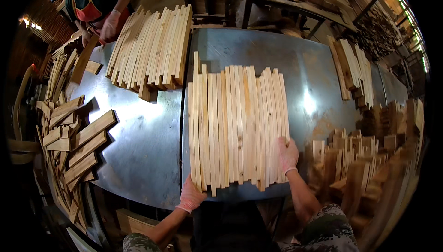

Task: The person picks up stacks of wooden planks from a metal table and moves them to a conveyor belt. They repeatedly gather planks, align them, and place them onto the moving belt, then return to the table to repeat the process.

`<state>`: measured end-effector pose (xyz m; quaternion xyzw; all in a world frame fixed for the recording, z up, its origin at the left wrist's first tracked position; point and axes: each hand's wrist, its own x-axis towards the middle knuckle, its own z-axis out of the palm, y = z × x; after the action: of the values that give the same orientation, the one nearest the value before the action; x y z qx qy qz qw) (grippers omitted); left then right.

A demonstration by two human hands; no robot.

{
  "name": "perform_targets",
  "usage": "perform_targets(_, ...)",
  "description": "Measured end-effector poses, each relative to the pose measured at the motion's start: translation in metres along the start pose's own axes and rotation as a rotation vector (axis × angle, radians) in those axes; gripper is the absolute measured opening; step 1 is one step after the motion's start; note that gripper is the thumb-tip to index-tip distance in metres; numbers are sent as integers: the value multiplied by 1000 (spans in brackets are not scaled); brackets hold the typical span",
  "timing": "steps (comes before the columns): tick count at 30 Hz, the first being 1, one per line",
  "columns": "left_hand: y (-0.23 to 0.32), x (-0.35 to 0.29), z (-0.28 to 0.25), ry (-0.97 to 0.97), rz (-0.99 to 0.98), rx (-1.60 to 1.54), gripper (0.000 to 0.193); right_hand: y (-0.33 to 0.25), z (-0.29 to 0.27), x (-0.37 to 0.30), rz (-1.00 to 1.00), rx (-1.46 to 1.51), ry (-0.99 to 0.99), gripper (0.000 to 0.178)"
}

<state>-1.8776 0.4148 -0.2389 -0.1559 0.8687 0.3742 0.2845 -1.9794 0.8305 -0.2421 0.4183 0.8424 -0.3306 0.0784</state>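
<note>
Hands in pink gloves at the near end of a row of pale wooden slats (237, 125) lying flat, side by side, on a grey metal table (318, 72). Left hand (190, 195) pressed against the row's near-left corner, fingers tucked under or behind the slat ends; grip hidden, cannot tell whether closed on a slat or just pushing. Right hand (288, 155) flat against the row's right edge, fingers spread along the outermost slat, not wrapped round it. Camouflage sleeves cut off at the lower edge.

Second stack of slats (152, 48) farther back on the left, tilted, well apart from the row. Loose short offcuts (69, 136) heaped at the table's left side. Blocks on the right (360, 159) blurred, probably short wood pieces standing on end. Co-worker's gloved hand (110, 24) top left beside the far stack; body partly out of frame.
</note>
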Motion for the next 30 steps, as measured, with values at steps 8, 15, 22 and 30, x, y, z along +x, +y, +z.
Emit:
perform_targets(8, -112, -143, -12, -135, 36, 140, 119, 159, -4, -177, 73, 290, -20, 61)
perform_targets(15, -104, -86, -57, -221, 428, 458, 95, 195, -19, -165, -175, 414, -292, 63)
perform_targets(22, -83, 57, -26, 127, 464, 362, 84, 207, 16, -83, -346, 819, -51, 80)
perform_targets(30, -62, 20, -16, -263, 59, -914, 87, 216, 36, -88, -278, 1222, -313, 83)
